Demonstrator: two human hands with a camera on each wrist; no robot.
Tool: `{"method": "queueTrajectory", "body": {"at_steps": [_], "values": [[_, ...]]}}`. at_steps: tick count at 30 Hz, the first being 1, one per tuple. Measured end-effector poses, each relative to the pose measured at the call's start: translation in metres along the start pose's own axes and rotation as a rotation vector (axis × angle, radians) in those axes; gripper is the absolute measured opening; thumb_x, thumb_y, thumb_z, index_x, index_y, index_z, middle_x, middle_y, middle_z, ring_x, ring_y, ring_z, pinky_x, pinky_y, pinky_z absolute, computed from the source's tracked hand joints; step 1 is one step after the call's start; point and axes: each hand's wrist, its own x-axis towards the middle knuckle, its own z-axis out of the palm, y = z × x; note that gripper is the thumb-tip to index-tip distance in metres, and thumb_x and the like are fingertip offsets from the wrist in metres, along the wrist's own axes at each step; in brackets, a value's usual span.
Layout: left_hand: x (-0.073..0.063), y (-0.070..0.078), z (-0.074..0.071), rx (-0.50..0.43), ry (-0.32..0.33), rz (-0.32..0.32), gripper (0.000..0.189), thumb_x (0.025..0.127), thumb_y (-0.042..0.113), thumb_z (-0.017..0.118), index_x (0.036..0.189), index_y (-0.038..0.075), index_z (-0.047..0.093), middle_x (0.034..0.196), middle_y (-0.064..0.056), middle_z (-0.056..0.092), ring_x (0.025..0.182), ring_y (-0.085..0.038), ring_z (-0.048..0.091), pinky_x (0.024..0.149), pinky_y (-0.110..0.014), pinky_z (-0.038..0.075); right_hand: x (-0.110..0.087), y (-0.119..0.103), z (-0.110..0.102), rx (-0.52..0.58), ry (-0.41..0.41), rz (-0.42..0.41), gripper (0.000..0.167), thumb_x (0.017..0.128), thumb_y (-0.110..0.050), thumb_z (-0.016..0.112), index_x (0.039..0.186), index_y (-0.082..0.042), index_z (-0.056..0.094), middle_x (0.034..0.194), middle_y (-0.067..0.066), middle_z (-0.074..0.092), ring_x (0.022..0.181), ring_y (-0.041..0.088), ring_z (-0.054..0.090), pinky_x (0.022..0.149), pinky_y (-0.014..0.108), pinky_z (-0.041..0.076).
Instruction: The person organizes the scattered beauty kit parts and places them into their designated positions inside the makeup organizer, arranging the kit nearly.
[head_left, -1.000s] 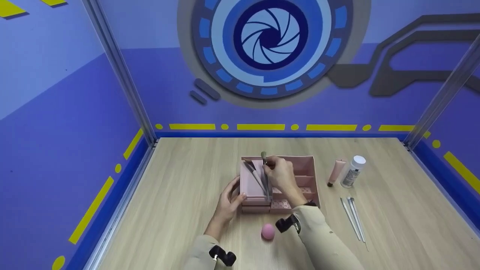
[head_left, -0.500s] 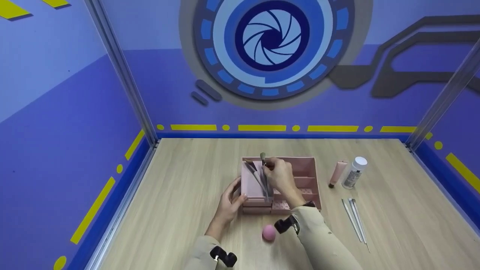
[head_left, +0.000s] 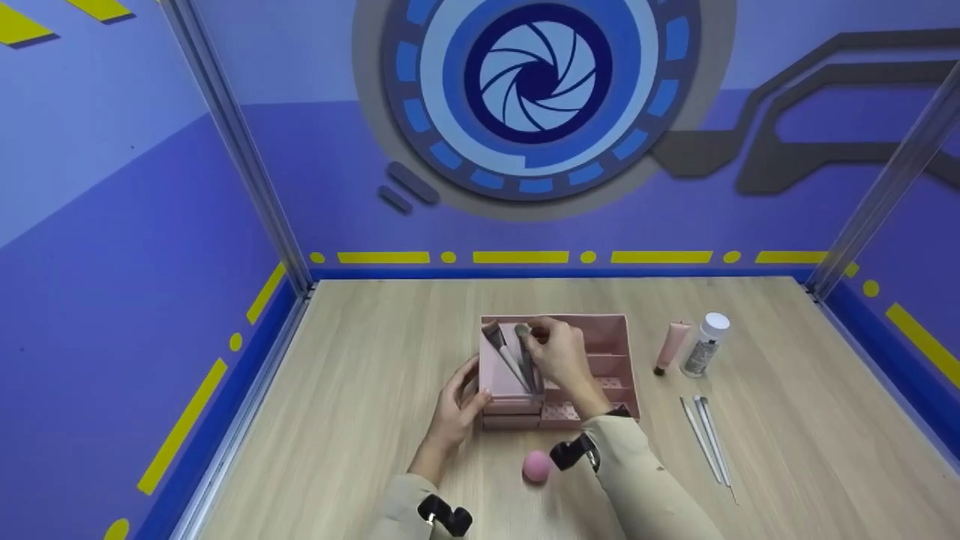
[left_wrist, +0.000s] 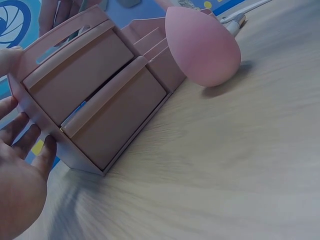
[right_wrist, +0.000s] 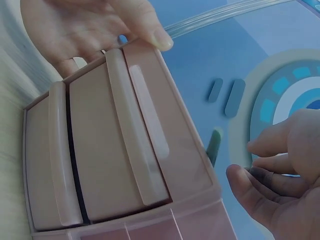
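1. Green-headed brush (head_left: 523, 332): at the left part of a pink organizer (head_left: 600, 331), beside a dark-bristled brush (head_left: 508, 358) with a pale handle; their handles slant toward the near side.
2. Right hand (head_left: 561, 354): above the organizer, just beside the green-headed brush; its fingers are loosely bent, thumb and fingertips apart, gripping nothing.
3. Left hand (head_left: 454, 407): grips the organizer's left side, thumb over the top edge, fingers against the outer wall.
4. Two drawers, stacked at the organizer's left, face the near side; open compartments lie to the right.
5. A pink sponge (head_left: 536, 466) sits near the organizer on the table (head_left: 360, 375).
6. To the right, a pink tube (head_left: 671, 346) and a white-capped bottle (head_left: 705, 349) stand far, three slim tools (head_left: 700, 439) lie near.
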Motion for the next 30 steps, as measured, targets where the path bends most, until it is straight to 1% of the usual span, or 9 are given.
{"method": "queueTrajectory", "body": {"at_steps": [8, 10, 14, 18, 20, 25, 30], "values": [[0.0, 0.0, 0.003, -0.021, 0.014, -0.008, 0.064, 0.094, 0.001, 0.058, 0.148, -0.009, 0.026, 0.152, -0.031, 0.027, 0.142, -0.048, 0.023, 0.098, -0.029, 0.051, -0.002, 0.002, -0.001, -0.001, 0.007, -0.01, 0.019, 0.086, -0.018, 0.074, 0.097, -0.004, 0.075, 0.081, 0.007, 0.074, 0.073, 0.019, 0.07, 0.066, 0.035, 0.058], [0.0, 0.0, 0.003, -0.013, 0.013, -0.006, 0.063, 0.095, 0.001, 0.058, 0.148, -0.009, 0.026, 0.152, -0.031, 0.027, 0.142, -0.047, 0.023, 0.098, -0.028, 0.051, -0.002, 0.002, -0.003, 0.002, 0.008, -0.009, 0.018, 0.085, -0.017, 0.073, 0.097, -0.003, 0.075, 0.081, 0.007, 0.074, 0.074, 0.019, 0.07, 0.066, 0.036, 0.059], [0.0, 0.002, 0.003, 0.002, 0.0, -0.013, 0.064, 0.096, 0.002, 0.057, 0.149, -0.008, 0.024, 0.154, -0.029, 0.026, 0.144, -0.045, 0.022, 0.098, -0.027, 0.051, -0.003, 0.003, -0.005, 0.011, 0.015, -0.012, 0.017, 0.082, -0.013, 0.074, 0.097, -0.004, 0.075, 0.08, 0.006, 0.074, 0.074, 0.018, 0.07, 0.067, 0.036, 0.058], [-0.001, 0.003, 0.002, 0.002, -0.007, -0.034, 0.064, 0.096, 0.005, 0.057, 0.15, -0.005, 0.024, 0.155, -0.027, 0.024, 0.145, -0.044, 0.02, 0.099, -0.027, 0.05, -0.004, 0.005, -0.007, 0.021, 0.024, -0.024, 0.018, 0.081, -0.01, 0.074, 0.097, -0.001, 0.074, 0.08, 0.008, 0.074, 0.072, 0.019, 0.07, 0.067, 0.037, 0.058], [-0.001, 0.002, 0.001, 0.005, -0.01, -0.034, 0.065, 0.096, 0.005, 0.058, 0.15, -0.005, 0.024, 0.155, -0.027, 0.024, 0.145, -0.045, 0.02, 0.1, -0.027, 0.05, -0.005, 0.006, -0.007, 0.021, 0.025, -0.028, 0.018, 0.081, -0.009, 0.073, 0.097, 0.0, 0.074, 0.08, 0.008, 0.074, 0.072, 0.02, 0.07, 0.066, 0.037, 0.059], [0.0, 0.001, -0.001, 0.036, -0.012, -0.014, 0.064, 0.096, 0.005, 0.059, 0.149, -0.006, 0.025, 0.154, -0.028, 0.025, 0.144, -0.045, 0.021, 0.104, -0.028, 0.046, -0.006, 0.006, -0.01, 0.021, 0.026, -0.022, 0.017, 0.082, -0.011, 0.074, 0.097, -0.001, 0.073, 0.081, 0.008, 0.074, 0.072, 0.019, 0.069, 0.066, 0.036, 0.059], [-0.001, 0.001, -0.002, 0.059, 0.002, -0.017, 0.065, 0.095, 0.006, 0.059, 0.149, -0.007, 0.025, 0.155, -0.028, 0.026, 0.145, -0.043, 0.022, 0.109, -0.03, 0.041, -0.007, 0.008, -0.015, 0.019, 0.036, -0.031, 0.017, 0.082, -0.012, 0.075, 0.096, -0.003, 0.074, 0.081, 0.006, 0.074, 0.072, 0.017, 0.069, 0.066, 0.036, 0.058]]}}
